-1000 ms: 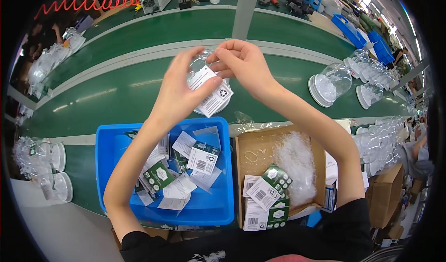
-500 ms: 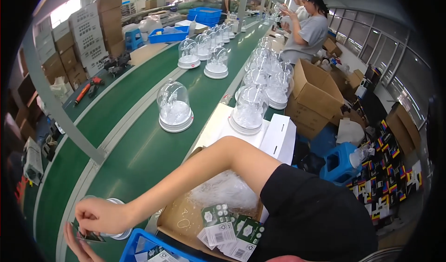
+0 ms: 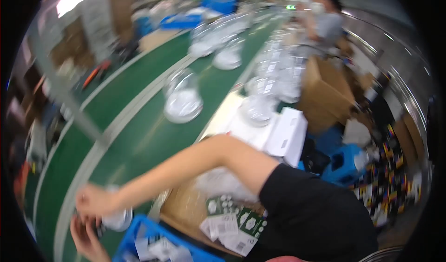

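At the lower left, over the green conveyor belt (image 3: 139, 162), my right hand (image 3: 95, 200) is closed in a pinch above my left hand (image 3: 86, 238). My left hand's fingers bend around a small dark-green card (image 3: 88, 222), smeared by motion. What my right fingertips pinch is too blurred to make out. Beside the hands stands a clear dome on a white base (image 3: 120, 220), partly hidden by my right wrist. A blue bin (image 3: 126, 238) holding white packets is just right of my left hand. Green-and-white cards (image 3: 241, 229) lie in a shallow cardboard tray (image 3: 179, 211) under my right arm.
Another clear dome (image 3: 182, 99) stands farther up the belt, with more beyond. Several domes (image 3: 260, 104) line the bench at right, by a white box (image 3: 287, 134) and an open carton (image 3: 325, 90). A grey post (image 3: 69, 101) rises at left. A co-worker (image 3: 323, 27) stands far right.
The view has shifted and blurred, so the belt and domes sit a little to the right. My hands stay together at the lower left; my left hand shows more of its palm.
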Demonstrator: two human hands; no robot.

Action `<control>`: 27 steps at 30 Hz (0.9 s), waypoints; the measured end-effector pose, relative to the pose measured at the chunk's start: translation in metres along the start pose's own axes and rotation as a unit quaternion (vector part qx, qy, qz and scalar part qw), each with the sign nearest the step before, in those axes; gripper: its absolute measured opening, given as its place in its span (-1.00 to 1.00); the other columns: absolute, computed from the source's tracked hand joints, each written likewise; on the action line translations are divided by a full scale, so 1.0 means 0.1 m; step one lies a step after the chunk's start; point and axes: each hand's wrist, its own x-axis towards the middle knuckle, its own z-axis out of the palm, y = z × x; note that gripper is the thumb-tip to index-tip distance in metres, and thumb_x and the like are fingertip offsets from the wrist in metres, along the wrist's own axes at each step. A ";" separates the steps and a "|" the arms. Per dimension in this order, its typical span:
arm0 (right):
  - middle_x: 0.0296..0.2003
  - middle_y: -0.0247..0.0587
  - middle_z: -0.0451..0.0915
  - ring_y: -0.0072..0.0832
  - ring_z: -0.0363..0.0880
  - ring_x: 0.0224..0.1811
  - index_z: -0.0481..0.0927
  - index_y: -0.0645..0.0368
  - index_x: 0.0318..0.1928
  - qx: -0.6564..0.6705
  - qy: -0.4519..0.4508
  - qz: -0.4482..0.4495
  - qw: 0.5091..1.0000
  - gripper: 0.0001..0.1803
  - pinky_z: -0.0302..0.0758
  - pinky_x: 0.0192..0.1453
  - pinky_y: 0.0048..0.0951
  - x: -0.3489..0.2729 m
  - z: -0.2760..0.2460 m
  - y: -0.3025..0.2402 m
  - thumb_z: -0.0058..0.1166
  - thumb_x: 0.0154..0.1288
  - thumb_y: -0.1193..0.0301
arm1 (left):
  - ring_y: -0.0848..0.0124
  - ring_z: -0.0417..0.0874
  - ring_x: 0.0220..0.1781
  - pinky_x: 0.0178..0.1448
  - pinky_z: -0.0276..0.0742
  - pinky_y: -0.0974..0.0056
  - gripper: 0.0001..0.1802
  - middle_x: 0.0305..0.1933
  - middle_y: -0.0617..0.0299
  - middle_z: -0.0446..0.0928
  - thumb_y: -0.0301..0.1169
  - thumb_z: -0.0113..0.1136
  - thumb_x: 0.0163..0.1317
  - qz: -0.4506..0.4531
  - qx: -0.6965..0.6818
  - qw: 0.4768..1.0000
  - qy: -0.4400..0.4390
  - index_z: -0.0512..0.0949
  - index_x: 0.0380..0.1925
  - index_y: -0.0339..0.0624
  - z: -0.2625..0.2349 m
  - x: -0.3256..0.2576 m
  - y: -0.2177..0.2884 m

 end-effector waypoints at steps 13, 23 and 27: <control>-0.48 -0.13 0.61 -0.40 0.58 -0.41 0.63 0.32 -0.39 -0.443 0.040 -0.174 0.879 -0.76 0.50 -0.28 -0.39 0.26 -0.42 -0.24 0.15 0.11 0.34 | 0.53 0.56 -0.40 -0.29 0.46 0.42 -0.86 -0.29 0.21 0.62 -0.51 0.23 0.20 0.047 0.112 0.990 0.070 0.61 -0.24 -0.31 0.28 0.43 0.24; -0.30 -0.30 0.59 -0.60 0.54 -0.21 0.61 0.29 -0.31 -0.440 -0.013 -0.129 0.888 -0.81 0.47 -0.16 -0.51 0.22 -0.46 -0.23 0.14 0.20 0.38 | 0.44 0.53 -0.33 -0.21 0.44 0.40 -0.91 -0.33 0.20 0.61 -0.54 0.25 0.14 0.092 0.176 0.976 0.089 0.61 -0.33 -0.28 0.25 0.30 0.29; -0.21 -0.30 0.57 -0.66 0.51 -0.25 0.60 0.27 -0.33 -0.401 -0.042 -0.137 0.905 -0.84 0.45 -0.22 -0.61 0.29 -0.45 -0.15 0.15 0.23 0.40 | 0.45 0.53 -0.32 -0.21 0.42 0.38 -0.85 -0.33 0.21 0.59 -0.53 0.31 0.09 0.111 0.144 0.979 0.093 0.58 -0.32 -0.27 0.20 0.27 0.20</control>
